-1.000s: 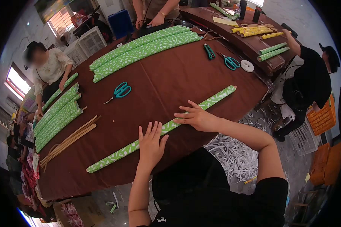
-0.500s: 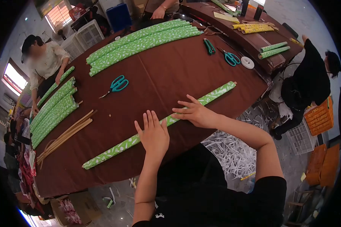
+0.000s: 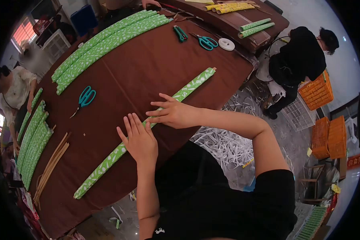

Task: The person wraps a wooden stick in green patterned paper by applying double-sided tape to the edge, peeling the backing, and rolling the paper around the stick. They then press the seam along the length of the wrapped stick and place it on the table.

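Observation:
A long green roll [image 3: 109, 161] with a white pattern lies slantwise across the brown-covered table [image 3: 132, 80]. From its far end pokes a tan stick tip. My left hand [image 3: 139, 140] rests flat on the roll's middle, fingers stretched out. Just beyond it, my right hand [image 3: 174, 113] lies over the roll with fingers spread. Both palms hide part of the roll. Teal-handled scissors [image 3: 86, 97] lie to the left of the hands. Thin tan sticks [image 3: 52, 166] lie bundled near the left edge.
Several green rolls [image 3: 108, 42] lie at the back, more [image 3: 35, 142] at left. Green snips [image 3: 180, 34], other scissors [image 3: 207, 42] and a white tape roll [image 3: 227, 44] sit at the far right. Paper shreds [image 3: 224, 148] cover the floor. Co-workers sit at left and right [image 3: 300, 56].
The whole view has turned and shifted, so the table things appear further left and higher. Both hands remain flat on the green roll. The co-worker at right has bent lower.

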A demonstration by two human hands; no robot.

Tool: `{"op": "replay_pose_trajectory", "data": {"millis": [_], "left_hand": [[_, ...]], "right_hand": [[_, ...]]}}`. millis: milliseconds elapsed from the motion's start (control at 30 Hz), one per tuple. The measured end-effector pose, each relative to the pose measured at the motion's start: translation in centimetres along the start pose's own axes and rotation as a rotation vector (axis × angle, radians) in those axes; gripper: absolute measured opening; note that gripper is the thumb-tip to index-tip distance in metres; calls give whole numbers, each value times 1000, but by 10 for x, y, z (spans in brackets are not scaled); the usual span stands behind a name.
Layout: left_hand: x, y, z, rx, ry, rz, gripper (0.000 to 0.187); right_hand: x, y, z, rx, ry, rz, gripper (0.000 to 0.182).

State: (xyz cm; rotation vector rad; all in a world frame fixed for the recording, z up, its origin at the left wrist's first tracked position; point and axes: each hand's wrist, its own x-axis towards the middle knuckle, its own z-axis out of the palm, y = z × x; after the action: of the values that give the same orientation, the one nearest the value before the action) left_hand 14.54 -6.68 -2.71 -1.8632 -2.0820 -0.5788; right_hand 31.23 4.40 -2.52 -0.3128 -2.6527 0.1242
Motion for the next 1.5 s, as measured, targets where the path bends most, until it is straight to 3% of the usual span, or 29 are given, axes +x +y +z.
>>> {"op": "replay_pose_trajectory", "data": {"millis": [400, 567, 800, 867, 1500], "left_hand": [[0, -1, 3, 26, 34, 6, 47], [0, -3, 2, 27, 37, 14, 46], [0, -6, 4, 59, 50, 48, 49], [0, -6, 4, 58, 38, 45, 50], [5, -10, -1, 65, -34, 51, 57]], "right_hand": [[-1, 2, -1, 22, -27, -29, 45], [-1, 0, -9, 55, -121, -3, 54], [-1, -2, -10, 55, -90, -10, 61], [-2, -6, -13, -82, -113, 2, 66], [-30, -3, -37, -326, -220, 238, 74]]}}
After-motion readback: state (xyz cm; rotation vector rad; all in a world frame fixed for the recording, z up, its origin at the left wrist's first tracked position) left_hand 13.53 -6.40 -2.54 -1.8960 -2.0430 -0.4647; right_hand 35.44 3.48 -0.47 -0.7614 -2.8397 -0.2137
